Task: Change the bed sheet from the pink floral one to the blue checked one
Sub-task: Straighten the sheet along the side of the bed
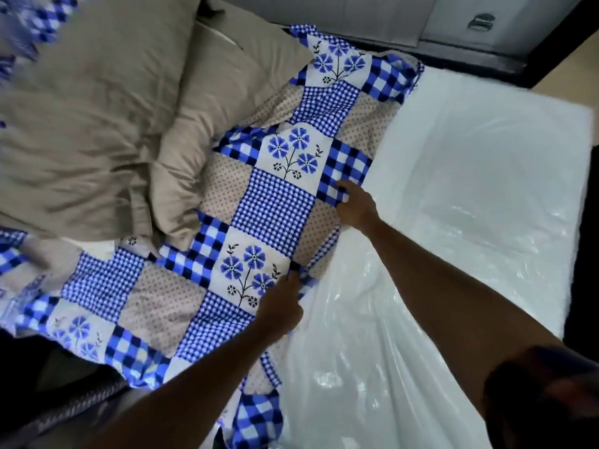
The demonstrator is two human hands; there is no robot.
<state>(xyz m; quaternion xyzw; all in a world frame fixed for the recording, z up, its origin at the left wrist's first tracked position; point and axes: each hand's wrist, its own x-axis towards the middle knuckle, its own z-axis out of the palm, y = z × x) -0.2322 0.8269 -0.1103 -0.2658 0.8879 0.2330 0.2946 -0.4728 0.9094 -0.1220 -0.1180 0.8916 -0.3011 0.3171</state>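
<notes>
The blue checked sheet (269, 205), a patchwork of blue checks, blue flowers and beige dots, lies folded in a long band across the left half of the mattress (470, 189). The mattress is bare and wrapped in shiny clear plastic. My left hand (282, 306) pinches the sheet's folded right edge near a flower patch. My right hand (355, 202) grips the same edge farther up, at a dark check patch. No pink floral sheet is in view.
Two beige pillows (207, 124) and a beige duvet (74, 124) are heaped on the left over the sheet. A dark bed frame (486, 59) runs along the top, with a pale cabinet (453, 21) behind. Dark floor shows at the lower left.
</notes>
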